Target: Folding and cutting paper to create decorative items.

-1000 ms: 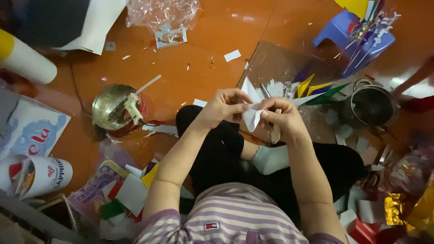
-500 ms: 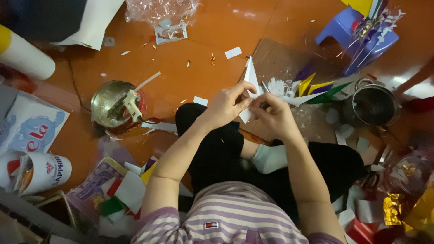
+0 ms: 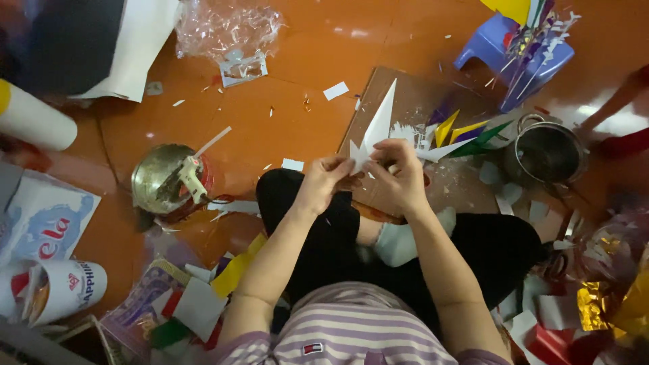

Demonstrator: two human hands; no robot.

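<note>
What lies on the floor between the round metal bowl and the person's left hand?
In the head view, between metal bowl and left hand: a small white paper scrap on orange floor.

Home floor strewn with paper scraps

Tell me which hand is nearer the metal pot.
Right. The right hand sits just left of the metal pot in the picture; the left hand is farther off, beyond it.

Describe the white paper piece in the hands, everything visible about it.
The white paper piece is a thin, folded sheet tapering to a long sharp point that aims up and away from the person. Its lower end looks jagged. The left hand and right hand pinch that lower end, holding it above the brown cardboard sheet on the orange floor.
</note>
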